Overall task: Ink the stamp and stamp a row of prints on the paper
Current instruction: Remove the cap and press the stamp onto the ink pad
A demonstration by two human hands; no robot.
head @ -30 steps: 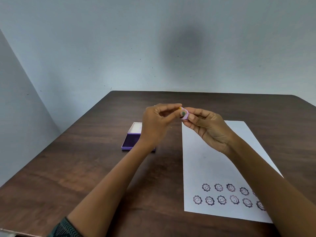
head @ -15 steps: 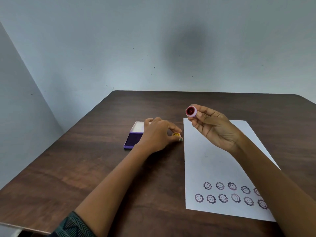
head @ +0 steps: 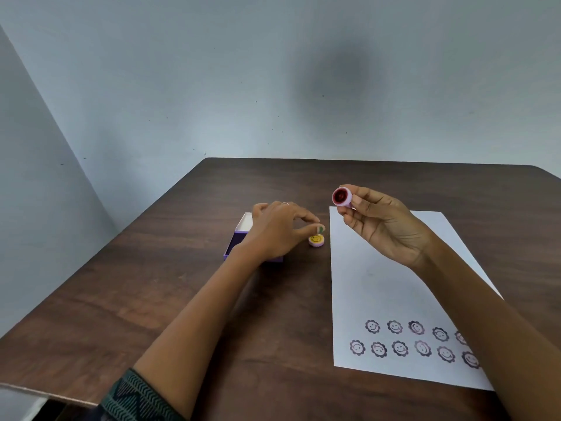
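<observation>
Head view, the only 1 I have: my right hand [head: 385,226] is raised above the far end of the paper [head: 394,284], pinching a small round stamp [head: 342,196] between thumb and fingertips, with its dark red printing face turned toward the camera. My left hand [head: 273,230] is low over the table [head: 151,284], fingers loosely bent; the thumb and forefinger tips sit right at the stamp cap [head: 316,240], a little pink disc with a yellow smiley top lying just left of the paper edge. I cannot tell whether those fingers are pinching the cap or have let go of it. Partly hidden behind that hand is the purple ink pad case [head: 239,235], lid open.

On handling, I judge the stamp to be light, hard plastic with a short smooth barrel, so it could twist or slip in a 2-finger pinch. I would take it by the sides of the barrel, well clear of the red face, which looks wet enough to smear skin or paper. It needs a flat, straight press. The paper is thin and loose on the table, so it may slide or lift with the stamp.

Prints [head: 394,326] already form 2 rows along the near edge, with bare sheet above for another row.
</observation>
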